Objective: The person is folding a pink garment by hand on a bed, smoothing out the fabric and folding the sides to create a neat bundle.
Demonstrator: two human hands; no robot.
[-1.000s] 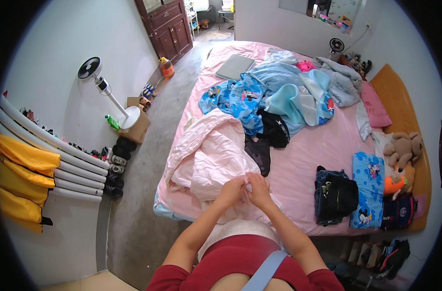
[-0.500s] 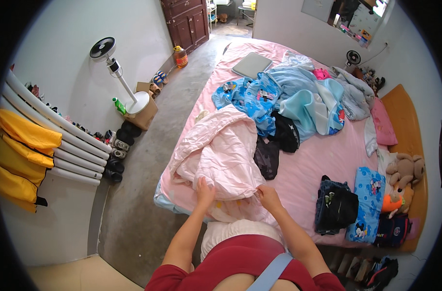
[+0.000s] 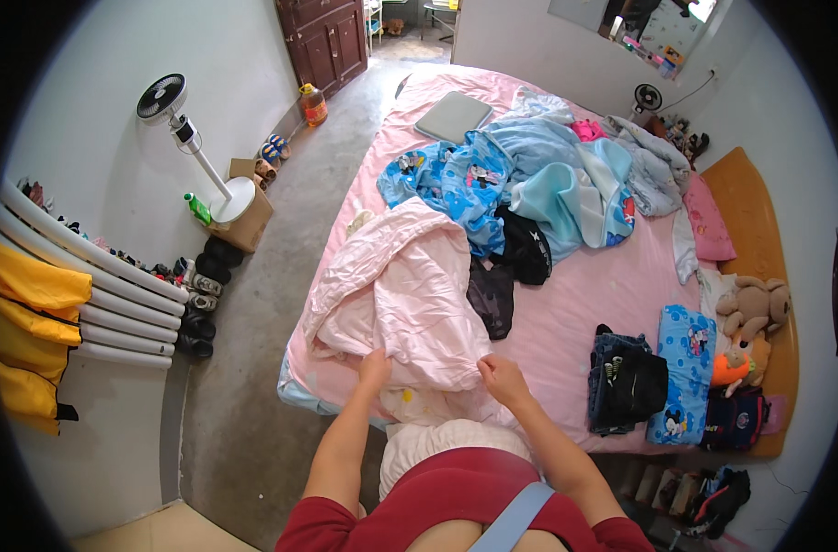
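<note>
A pale pink sheet, loosely bunched in layers, lies at the near left part of the bed. My left hand is closed on its near edge, fingertips partly hidden by the cloth. At its near right corner my right hand pinches the fabric between thumb and fingers. The sheet's front edge runs between both hands, just ahead of my body. Beside the sheet on the right lies a dark garment, and beyond it a black garment.
The pink-covered bed bears blue printed bedding, a grey flat pad, folded dark clothes, a blue pillow and plush toys. A white fan stands left on a cardboard box, near shoes.
The view has shifted slightly to the right. My left fingers, earlier resting along the sheet, now close on its near edge. My right hand keeps its pinch on the corner.
</note>
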